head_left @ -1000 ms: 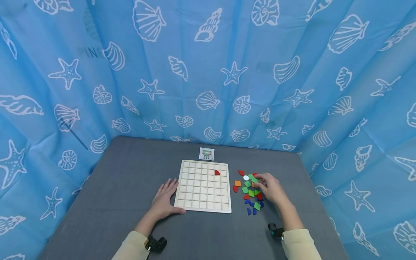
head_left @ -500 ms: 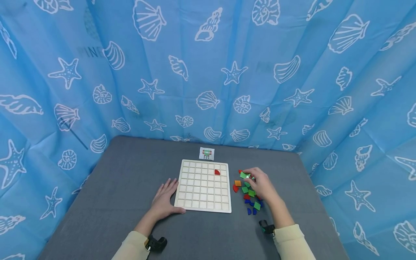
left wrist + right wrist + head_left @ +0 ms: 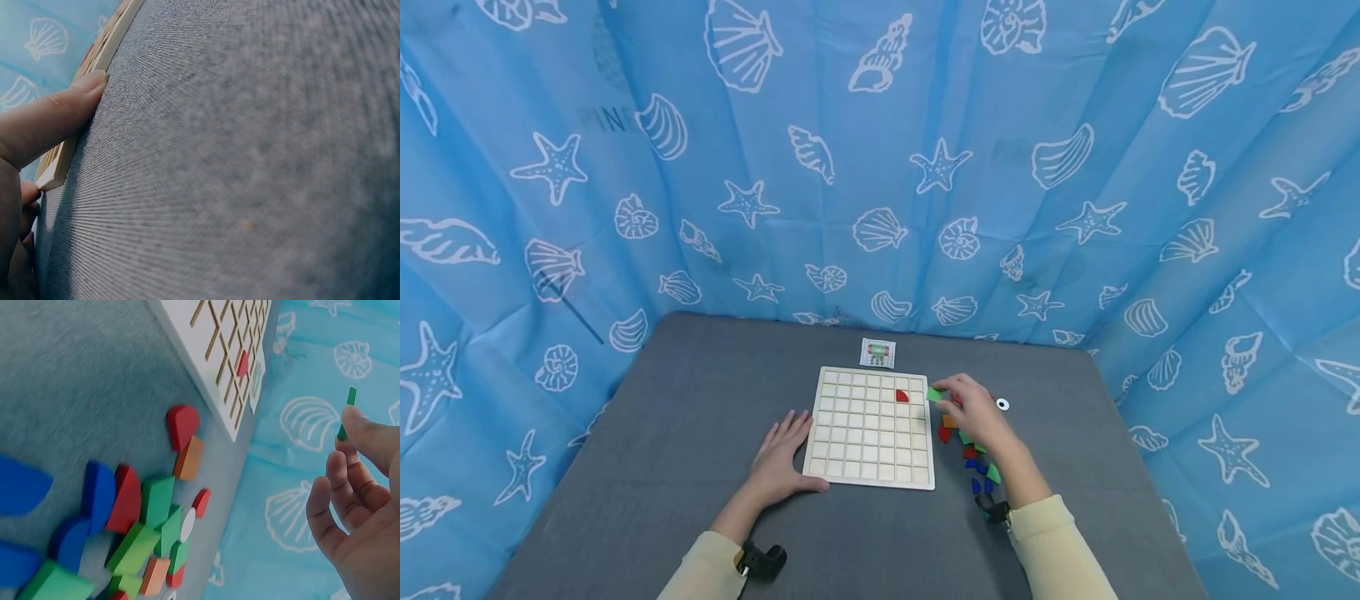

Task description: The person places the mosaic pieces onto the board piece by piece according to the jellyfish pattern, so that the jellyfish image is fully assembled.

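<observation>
A pale wooden grid board (image 3: 861,435) lies flat, with one red quarter-circle piece (image 3: 902,396) in a cell near its far right corner. My left hand (image 3: 777,468) rests at the board's near left corner, fingers spread along the left side. Its thumb (image 3: 65,107) touches the front edge in the left wrist view. Between thumb and fingertips my right hand (image 3: 976,414) pinches a flat green square tile (image 3: 934,394), close by the board's far right edge. The right wrist view shows the green tile edge-on, held up above the table.
Loose pieces lie right of the board, partly hidden under my right hand: an orange square (image 3: 189,459), red quarter-circles (image 3: 183,428), green squares (image 3: 157,501) and blue half-circles (image 3: 98,497). A white ring piece (image 3: 1002,404) sits beyond. A printed card (image 3: 877,352) lies behind the board.
My right hand has moved left from the loose pieces to the board's right edge, carrying the green tile. The white ring piece has come into view. My left hand stays put.
</observation>
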Available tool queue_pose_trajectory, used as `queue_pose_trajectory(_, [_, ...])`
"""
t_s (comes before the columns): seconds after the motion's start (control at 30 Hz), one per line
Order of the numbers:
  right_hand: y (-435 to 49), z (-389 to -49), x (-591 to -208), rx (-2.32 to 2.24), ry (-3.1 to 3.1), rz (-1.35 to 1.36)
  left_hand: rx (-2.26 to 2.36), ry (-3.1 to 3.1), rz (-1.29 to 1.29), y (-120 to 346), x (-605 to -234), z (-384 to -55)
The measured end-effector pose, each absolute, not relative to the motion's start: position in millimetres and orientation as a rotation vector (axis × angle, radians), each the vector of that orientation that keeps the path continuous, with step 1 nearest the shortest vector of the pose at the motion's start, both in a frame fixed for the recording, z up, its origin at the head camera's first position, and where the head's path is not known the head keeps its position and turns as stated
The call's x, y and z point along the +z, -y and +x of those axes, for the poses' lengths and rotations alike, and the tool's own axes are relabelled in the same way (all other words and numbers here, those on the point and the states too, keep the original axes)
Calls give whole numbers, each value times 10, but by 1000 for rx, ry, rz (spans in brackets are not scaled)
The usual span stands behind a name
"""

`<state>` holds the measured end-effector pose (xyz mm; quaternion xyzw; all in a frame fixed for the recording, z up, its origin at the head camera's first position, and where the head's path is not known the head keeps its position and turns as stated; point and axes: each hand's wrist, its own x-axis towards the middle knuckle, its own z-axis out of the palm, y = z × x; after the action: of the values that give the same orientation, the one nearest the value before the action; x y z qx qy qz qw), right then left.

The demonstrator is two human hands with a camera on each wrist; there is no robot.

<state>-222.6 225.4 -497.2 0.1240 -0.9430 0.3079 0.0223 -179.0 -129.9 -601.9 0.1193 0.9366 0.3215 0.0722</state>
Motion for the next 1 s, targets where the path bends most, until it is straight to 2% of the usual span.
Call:
queue_pose_trajectory(0.37, [-2080,-2421,-5117,910,2935,487,973,-2794,367,1305,-6019,-1793])
queue_pose_trajectory(1.0, [-1665,-2847,-5441,942,3105,455,965,-2809,361,1309,-6044,-1808])
